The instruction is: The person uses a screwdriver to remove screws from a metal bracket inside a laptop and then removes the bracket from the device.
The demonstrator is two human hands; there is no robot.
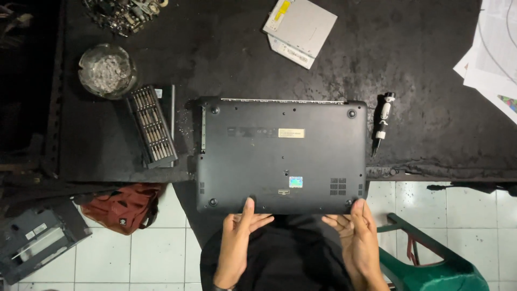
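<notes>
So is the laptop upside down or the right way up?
Upside down. The laptop lies shut with its underside facing up: rubber feet, screw holes, vents and stickers show. Both hands, left hand and right hand, touch its near edge.

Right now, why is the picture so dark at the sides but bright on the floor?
In the head view, light falls mostly on the white tiled floor and papers; the black table and laptop soak it up, the far left sinks into shadow, and both hands look sharp, unblurred.

Fingertips of both grips vanish under the laptop (280, 156) near edge. Far right of them, papers (493, 48) are cropped; the bit set (152, 125) bits are too small to tell.
</notes>
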